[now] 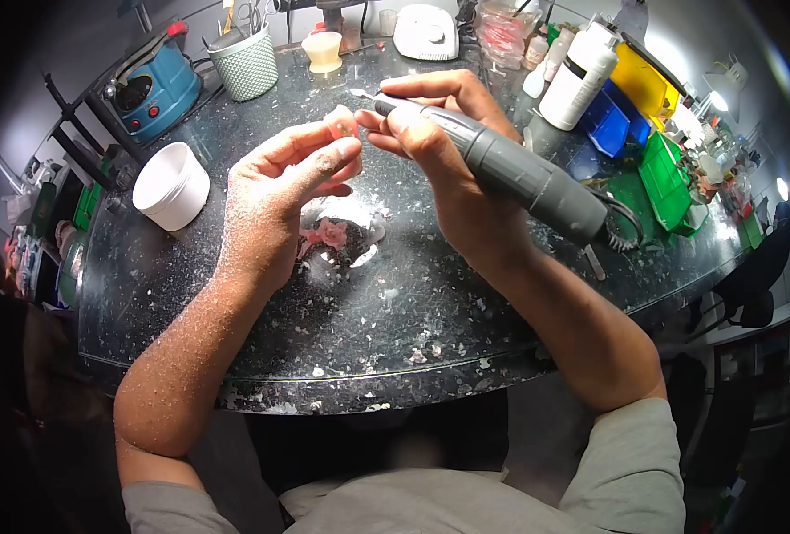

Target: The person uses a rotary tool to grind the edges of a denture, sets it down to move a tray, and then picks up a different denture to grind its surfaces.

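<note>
My left hand (275,182), dusted with pale specks, pinches a small pink-and-whitish piece (345,125) between thumb and fingers. Its exact kind is too small to tell. Wrapped round a grey rotary handpiece (524,173) is my right hand (439,133), with the tool's nose pointing left. A pale bur (363,94) sticks out of the nose, just above and right of the pink piece; I see a small gap between them. The right fingertips are close to the left ones. Below the hands, a rough pink lump (331,233) lies on the worktable among white scraps.
White flakes litter the dark worktable (368,329). On the left stand a white tub (172,187), a blue machine (159,89) and a tool-filled holder (245,67). A white bottle (580,76), a blue bin (610,120) and a green bin (666,182) line the right.
</note>
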Demonstrator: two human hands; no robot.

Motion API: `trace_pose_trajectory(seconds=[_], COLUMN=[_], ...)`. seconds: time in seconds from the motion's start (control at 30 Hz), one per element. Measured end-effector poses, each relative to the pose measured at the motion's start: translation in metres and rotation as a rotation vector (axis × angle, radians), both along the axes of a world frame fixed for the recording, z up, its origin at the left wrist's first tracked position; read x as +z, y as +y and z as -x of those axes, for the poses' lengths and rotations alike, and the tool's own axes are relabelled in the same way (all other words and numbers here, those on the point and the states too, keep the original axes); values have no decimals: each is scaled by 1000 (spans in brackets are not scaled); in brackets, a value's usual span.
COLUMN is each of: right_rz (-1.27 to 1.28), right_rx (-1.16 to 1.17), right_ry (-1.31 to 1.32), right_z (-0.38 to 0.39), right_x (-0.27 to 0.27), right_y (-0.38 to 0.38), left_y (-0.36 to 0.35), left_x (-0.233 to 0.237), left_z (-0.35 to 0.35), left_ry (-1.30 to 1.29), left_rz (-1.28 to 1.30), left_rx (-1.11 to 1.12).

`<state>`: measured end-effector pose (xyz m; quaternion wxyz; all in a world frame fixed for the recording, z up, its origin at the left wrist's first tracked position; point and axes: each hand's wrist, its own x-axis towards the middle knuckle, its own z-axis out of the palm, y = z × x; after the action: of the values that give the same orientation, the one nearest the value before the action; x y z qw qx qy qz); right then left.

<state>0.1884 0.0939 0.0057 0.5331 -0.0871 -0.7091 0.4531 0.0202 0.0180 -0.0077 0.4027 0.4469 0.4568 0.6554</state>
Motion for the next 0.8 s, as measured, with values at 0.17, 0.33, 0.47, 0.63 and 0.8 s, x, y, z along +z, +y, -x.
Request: trace_pose_trajectory(seconds=[0.17,0.33,0.47,0.63,0.8], right_rz=[1,-7,3,-16,-49], right_rx=[32,16,10,-18,-45], right_ry=[-26,-65,-59,-78,-107], right_z=[-2,-2,-1,-1,-1], right_x=[2,1,2,3,3], right_y=[-1,-4,-5,-7,-8], left_y=[-1,-3,-5,-6,-7], left_x=[1,3,5,5,7], left_z=[1,1,-3,-5,-6], left_ry=[11,41,66,75,74], left_rz=[28,42,60,45,34], left_rx=[-36,-19,20,35,44])
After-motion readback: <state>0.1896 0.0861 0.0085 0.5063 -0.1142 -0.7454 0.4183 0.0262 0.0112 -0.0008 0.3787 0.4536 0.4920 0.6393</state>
